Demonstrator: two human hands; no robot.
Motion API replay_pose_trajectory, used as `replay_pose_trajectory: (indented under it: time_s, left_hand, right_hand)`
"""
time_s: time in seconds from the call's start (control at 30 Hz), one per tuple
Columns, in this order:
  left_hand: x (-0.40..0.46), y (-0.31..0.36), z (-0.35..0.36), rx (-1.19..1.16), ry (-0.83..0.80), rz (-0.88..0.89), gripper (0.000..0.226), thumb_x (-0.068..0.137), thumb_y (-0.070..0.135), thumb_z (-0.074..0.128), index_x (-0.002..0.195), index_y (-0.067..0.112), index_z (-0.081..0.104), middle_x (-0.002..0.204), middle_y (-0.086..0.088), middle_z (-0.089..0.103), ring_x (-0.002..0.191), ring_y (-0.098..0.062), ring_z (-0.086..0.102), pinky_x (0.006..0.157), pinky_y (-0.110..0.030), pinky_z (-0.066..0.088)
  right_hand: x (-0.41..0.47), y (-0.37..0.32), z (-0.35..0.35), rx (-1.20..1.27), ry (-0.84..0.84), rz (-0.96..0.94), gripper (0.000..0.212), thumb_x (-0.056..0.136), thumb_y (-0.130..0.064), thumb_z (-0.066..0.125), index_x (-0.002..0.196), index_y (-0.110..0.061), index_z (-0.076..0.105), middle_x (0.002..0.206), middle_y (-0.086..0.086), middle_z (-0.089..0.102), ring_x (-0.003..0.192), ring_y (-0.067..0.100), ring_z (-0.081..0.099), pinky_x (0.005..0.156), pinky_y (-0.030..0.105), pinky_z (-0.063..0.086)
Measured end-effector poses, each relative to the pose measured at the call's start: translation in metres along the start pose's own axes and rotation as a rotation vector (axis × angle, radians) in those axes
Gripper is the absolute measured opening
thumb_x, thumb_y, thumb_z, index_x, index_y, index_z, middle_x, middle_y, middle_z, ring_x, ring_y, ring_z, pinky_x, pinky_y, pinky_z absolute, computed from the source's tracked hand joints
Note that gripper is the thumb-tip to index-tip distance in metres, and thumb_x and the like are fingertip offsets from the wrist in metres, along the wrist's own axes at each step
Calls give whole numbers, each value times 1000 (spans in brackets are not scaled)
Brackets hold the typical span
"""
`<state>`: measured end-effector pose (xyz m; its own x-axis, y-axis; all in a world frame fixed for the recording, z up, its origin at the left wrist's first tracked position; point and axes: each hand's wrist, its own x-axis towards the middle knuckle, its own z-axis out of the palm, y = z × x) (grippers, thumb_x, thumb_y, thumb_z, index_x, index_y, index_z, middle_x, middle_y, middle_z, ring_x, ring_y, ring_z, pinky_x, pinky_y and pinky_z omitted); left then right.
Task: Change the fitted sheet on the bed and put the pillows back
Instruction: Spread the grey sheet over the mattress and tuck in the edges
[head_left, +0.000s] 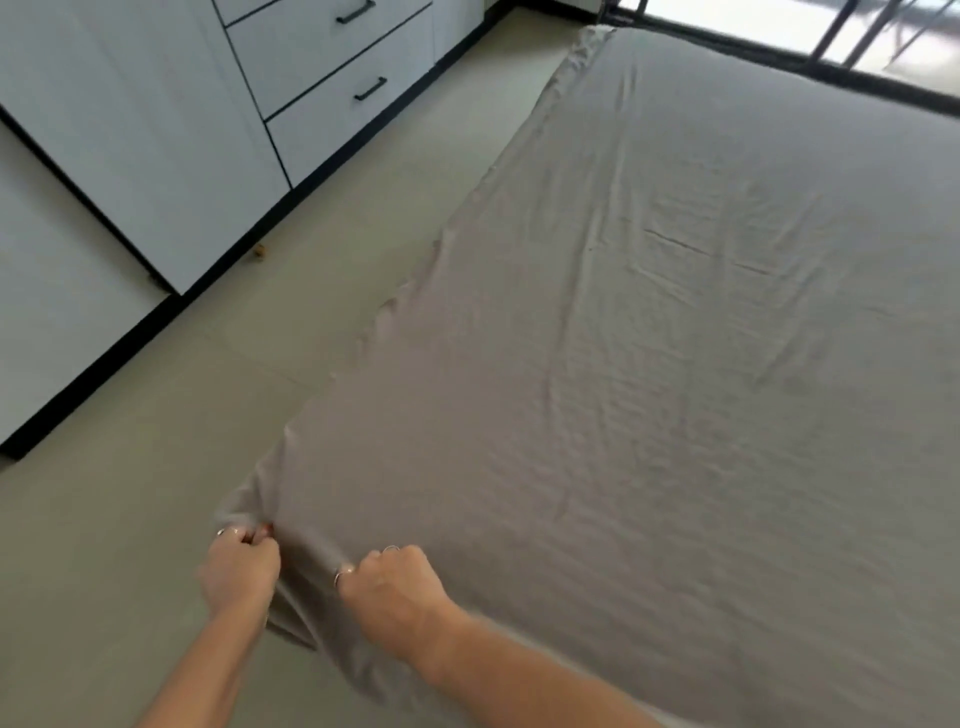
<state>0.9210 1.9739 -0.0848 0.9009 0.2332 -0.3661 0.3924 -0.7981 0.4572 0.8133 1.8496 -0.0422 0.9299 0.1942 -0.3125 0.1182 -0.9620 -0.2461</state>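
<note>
Sheet (649, 364) — taupe, creased, corner bunched

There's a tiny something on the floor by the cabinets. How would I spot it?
Start at the white cabinet with black drawer handles, left of the bed. Follow its black base strip down to the beige floor. The small tan object lies right beside that strip, the only loose speck there; what it is cannot be told.

Single head view, steeply down and forward, close above the bed (649, 364) corner
</note>
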Motion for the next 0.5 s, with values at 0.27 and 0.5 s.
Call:
replay_pose_trajectory:
  time_s: [0.27,0.5]
  left_hand:
    - [3,-25,-25,148,-162,239,25,95,5,52,100,-17,62,114,-39,57,107,-51,53,91,-47,36]
    - [17,-7,-58,411,-273,686,35,91,21,61,65,4,45,97,-34,64,96,-45,61,78,-43,44]
  right_hand:
    - [-23,-35,16,-174,37,186,31,89,-11,37,104,-20,62,93,1,66,81,20,65,48,24,26]
    - [-120,-11,56,47,79,818,68,15,-70,81,64,-24,71,53,-8,58,45,10,59,42,21,43]
